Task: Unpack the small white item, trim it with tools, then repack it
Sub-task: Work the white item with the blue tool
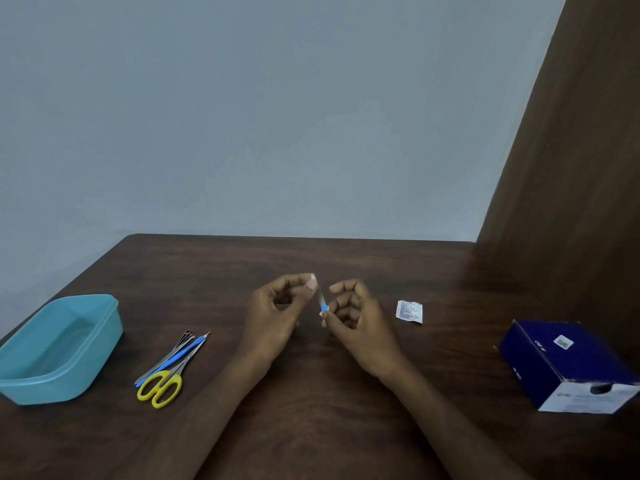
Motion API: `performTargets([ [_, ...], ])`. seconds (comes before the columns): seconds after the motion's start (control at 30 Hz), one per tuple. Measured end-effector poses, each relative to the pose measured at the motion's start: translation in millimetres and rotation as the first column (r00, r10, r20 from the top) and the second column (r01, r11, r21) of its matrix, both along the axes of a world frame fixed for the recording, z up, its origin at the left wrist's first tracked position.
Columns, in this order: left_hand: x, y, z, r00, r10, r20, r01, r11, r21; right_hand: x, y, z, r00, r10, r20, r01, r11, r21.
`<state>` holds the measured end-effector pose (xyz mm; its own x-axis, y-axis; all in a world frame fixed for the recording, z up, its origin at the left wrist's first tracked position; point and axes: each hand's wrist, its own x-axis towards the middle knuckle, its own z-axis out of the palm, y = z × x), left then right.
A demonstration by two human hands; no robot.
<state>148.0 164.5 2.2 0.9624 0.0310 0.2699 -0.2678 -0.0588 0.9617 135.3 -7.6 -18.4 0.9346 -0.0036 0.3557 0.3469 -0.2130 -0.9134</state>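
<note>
Between both hands, slim white item (pixel 322 303), blue band

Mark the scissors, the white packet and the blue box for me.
scissors (pixel 160 389): head view, on the yellow handles.
white packet (pixel 409 311): head view, on the middle of its printed face.
blue box (pixel 554 355): head view, on its dark blue top face.

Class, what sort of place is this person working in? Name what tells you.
Probably a plain indoor room with a small work desk: a dark wooden table against a bare grey wall, with yellow-handled scissors and a teal plastic tub.
</note>
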Motion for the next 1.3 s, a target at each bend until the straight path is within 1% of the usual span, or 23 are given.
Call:
performTargets([
  [0.1, 4.2, 0.7, -1.9, 0.999, 0.039, 0.012, -0.038, 0.998, -0.043, 0.5, -1.5, 0.7, 1.000, 0.012, 0.008, -0.012, 1.000, -0.011],
  [0.23, 8.1, 3.9, -4.3, 0.999, 0.032, 0.027, -0.031, 0.999, -0.032, -0.6, -4.9, 4.3, 1.000, 0.006, -0.031, -0.007, 0.999, -0.044],
  [0.4, 10.6, 4.9, -7.9, 0.998, 0.009, 0.063, -0.008, 1.000, -0.010, -2.6, -1.1, 7.1, 1.000, 0.025, -0.005, -0.026, 0.995, -0.094],
  [0.47, 10.8, 4.2, -7.3, 0.997, 0.012, 0.074, -0.011, 1.000, -0.009, -4.2, -0.9, 8.2, 1.000, 0.020, -0.017, -0.021, 0.994, -0.108],
  [0.6, 13.6, 5.5, -8.9, 0.992, 0.062, 0.110, -0.064, 0.998, 0.009, -6.8, -2.9, 10.5, 0.997, -0.027, -0.074, 0.019, 0.995, -0.103],
  [0.67, 12.9, 6.3, -8.7, 0.995, 0.044, 0.086, -0.042, 0.999, -0.016, -6.2, -0.2, 10.6, 0.997, -0.020, -0.069, 0.015, 0.998, -0.068],
  [0.77, 11.2, 5.1, -8.2, 0.994, -0.016, 0.107, 0.012, 0.999, 0.041, -5.6, 4.1, 10.7, 0.998, -0.018, -0.068, 0.018, 1.000, -0.011],
  [0.87, 11.8, 5.1, -7.7, 0.989, 0.006, 0.146, -0.012, 0.999, 0.040, -6.4, 2.2, 9.8, 0.997, -0.011, -0.074, 0.008, 0.999, -0.037],
  [0.97, 14.0, 6.3, -8.3, 0.991, 0.045, 0.122, -0.046, 0.999, 0.004, -7.8, -0.2, 9.4, 0.994, -0.012, -0.107, 0.002, 0.996, -0.090],
  [1.07, 11.5, 5.2, -7.6, 0.995, -0.001, 0.096, 0.002, 1.000, -0.004, -7.8, 1.8, 11.8, 0.997, -0.021, -0.075, 0.019, 0.999, -0.032],
  [1.13, 8.0, 3.9, -7.5, 0.990, -0.053, 0.132, 0.047, 0.998, 0.049, -8.3, 3.8, 13.3, 0.998, -0.036, -0.048, 0.036, 0.999, -0.012],
  [1.17, 7.1, 3.5, -7.2, 0.987, -0.057, 0.147, 0.049, 0.997, 0.063, -8.2, 4.0, 12.9, 0.998, -0.041, -0.037, 0.040, 0.999, -0.029],
  [1.23, 8.2, 4.4, -6.0, 0.987, -0.014, 0.163, 0.006, 0.999, 0.045, -8.6, 2.7, 10.3, 0.999, -0.036, -0.040, 0.033, 0.996, -0.080],
  [1.3, 10.2, 6.5, -5.4, 0.986, 0.053, 0.158, -0.053, 0.999, -0.007, -9.3, 0.8, 8.6, 0.997, -0.039, -0.067, 0.032, 0.993, -0.114],
])
